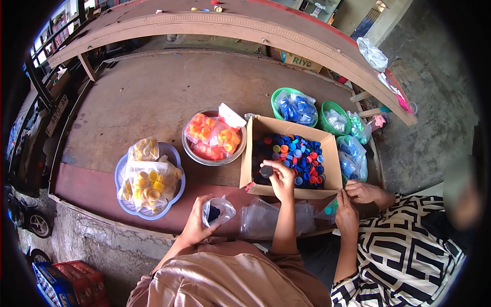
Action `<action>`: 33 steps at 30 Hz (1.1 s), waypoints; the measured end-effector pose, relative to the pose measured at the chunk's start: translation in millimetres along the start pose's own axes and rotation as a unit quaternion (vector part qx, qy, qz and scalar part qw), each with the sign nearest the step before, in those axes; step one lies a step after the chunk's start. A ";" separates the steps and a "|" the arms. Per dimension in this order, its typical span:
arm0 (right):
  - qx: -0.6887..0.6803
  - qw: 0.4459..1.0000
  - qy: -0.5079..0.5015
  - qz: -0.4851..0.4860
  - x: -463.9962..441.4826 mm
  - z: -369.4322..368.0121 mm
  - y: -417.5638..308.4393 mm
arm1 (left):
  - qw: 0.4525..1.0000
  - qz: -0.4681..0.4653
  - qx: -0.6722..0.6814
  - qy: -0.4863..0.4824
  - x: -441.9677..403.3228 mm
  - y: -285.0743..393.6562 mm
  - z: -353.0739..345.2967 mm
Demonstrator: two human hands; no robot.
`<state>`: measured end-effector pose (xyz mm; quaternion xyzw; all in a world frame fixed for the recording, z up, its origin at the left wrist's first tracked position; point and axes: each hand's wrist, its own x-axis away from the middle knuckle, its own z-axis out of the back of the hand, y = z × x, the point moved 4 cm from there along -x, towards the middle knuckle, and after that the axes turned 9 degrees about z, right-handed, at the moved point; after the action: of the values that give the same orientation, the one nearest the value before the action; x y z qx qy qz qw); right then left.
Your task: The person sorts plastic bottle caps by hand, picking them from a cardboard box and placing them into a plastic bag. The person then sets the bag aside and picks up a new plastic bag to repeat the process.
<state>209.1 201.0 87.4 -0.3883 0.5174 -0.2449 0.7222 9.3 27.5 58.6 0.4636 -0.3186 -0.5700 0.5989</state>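
Note:
My left hand [197, 223] is closed around a small clear plastic bag [220, 211], its mouth spread open, with dark caps inside. Between the fingertips of my right hand [282, 181] is a black bottle cap [266, 171], held over the near left part of a cardboard box [333, 165]. Blue, red and a few yellow bottle caps [302, 153] fill much of that box. Flat clear plastic bags [255, 221] lie on the table in front of the box, partly behind my right forearm.
To the left stand a metal bowl [186, 147] of bagged orange caps and a blue-grey basket [120, 176] of bagged yellow caps. Green baskets [276, 97] sit behind the box. At right, a co-worker's hands [353, 202] hold a bag with a green cap. A wooden rail [225, 21] crosses the back.

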 end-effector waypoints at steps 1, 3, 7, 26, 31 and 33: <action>0.120 0.992 -0.007 -0.021 -3.7 7.6 -1.0 | 1.000 0.006 0.008 0.002 0.4 3.3 0.9; 0.215 0.969 0.055 -0.112 -5.5 33.6 19.1 | 1.000 0.015 0.017 0.004 3.6 4.0 2.6; 0.472 0.829 -0.184 -0.240 10.6 40.9 73.6 | 1.000 0.012 0.015 0.004 2.0 3.9 2.0; -0.196 0.976 0.009 -0.097 -1.4 5.5 48.3 | 1.000 0.021 0.021 -0.006 -0.7 -0.1 1.7; -0.232 0.972 0.019 0.008 -1.7 -17.4 -9.9 | 1.000 0.011 0.019 -0.004 -0.8 -0.5 0.7; -0.121 0.991 -0.039 0.036 -0.9 -37.9 -35.0 | 1.000 0.009 0.023 -0.001 -1.4 0.6 0.9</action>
<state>175.0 169.7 110.3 -0.4632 0.5285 -0.1392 0.6976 8.5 28.7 59.7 0.4737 -0.3359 -0.5580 0.5928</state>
